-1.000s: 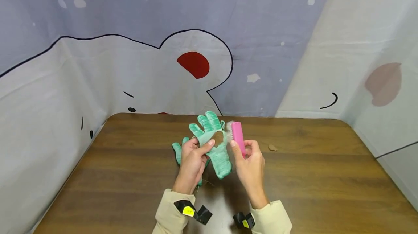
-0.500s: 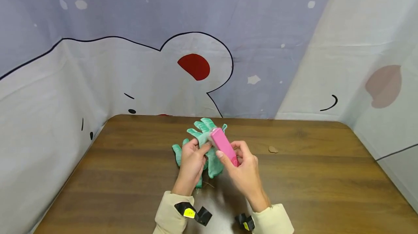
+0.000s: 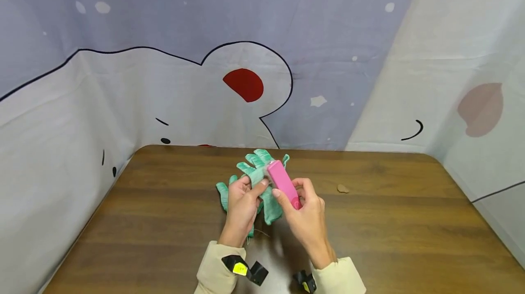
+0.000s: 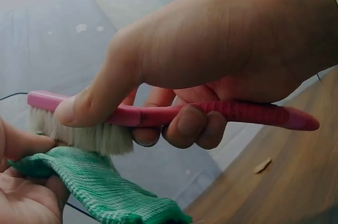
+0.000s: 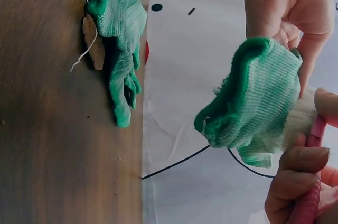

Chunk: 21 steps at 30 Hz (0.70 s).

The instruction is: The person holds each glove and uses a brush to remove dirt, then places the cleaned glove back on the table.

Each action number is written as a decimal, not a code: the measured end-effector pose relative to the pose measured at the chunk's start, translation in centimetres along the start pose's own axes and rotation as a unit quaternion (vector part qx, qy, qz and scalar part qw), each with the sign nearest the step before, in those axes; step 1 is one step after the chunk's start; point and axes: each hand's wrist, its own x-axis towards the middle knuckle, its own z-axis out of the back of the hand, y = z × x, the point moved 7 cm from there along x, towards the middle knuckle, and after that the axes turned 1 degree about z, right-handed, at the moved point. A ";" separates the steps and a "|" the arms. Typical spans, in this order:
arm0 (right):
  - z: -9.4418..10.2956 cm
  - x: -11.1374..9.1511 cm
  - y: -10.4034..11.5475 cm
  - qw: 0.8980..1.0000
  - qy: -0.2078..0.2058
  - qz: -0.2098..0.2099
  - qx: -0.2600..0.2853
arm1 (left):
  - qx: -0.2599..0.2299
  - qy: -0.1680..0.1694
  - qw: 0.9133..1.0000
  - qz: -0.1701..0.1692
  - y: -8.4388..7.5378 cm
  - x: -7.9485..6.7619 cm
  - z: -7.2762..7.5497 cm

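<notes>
My left hand [image 3: 242, 205] pinches a green knitted glove [image 3: 270, 207] between thumb and fingers, above the table, its finger ends pointing away from me. In my right hand [image 3: 308, 221] is a pink brush [image 3: 283, 183], gripped by its ribbed handle [image 4: 253, 114] with the thumb along the head. White bristles [image 4: 90, 135] meet the glove's upper side close to my left thumb. The brush head hides much of the glove's palm area. A second green glove [image 5: 119, 23] lies on the table behind my left hand, partly covered by it in the head view.
On the wooden table [image 3: 402, 225], a small brown flake [image 3: 342, 188] lies to the right. Another brown piece [image 5: 94, 44] sits beside the lying glove, near a loose pale thread [image 5: 83, 56]. A printed curtain [image 3: 184, 93] stands behind the table.
The brush has moved left from beside the glove onto it, covering the brown round patch seen earlier. The held glove has come slightly lower and tilted; in the last half second little moved.
</notes>
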 end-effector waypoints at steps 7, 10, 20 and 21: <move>0.5 0.0 -0.7 0.999 -0.020 -0.029 0.017 | -0.027 -0.016 0.999 -0.010 0.1 -0.2 -0.2; 0.5 0.0 -0.9 0.999 -0.025 -0.041 0.013 | -0.033 -0.020 0.999 -0.008 0.3 -0.2 -0.2; 1.2 0.2 -2.2 0.994 -0.056 -0.098 0.000 | -0.060 -0.035 0.997 -0.023 0.1 -0.2 -0.2; 1.4 0.3 -2.5 0.992 -0.064 -0.110 -0.005 | -0.064 -0.034 0.997 -0.026 -0.1 -0.2 -0.2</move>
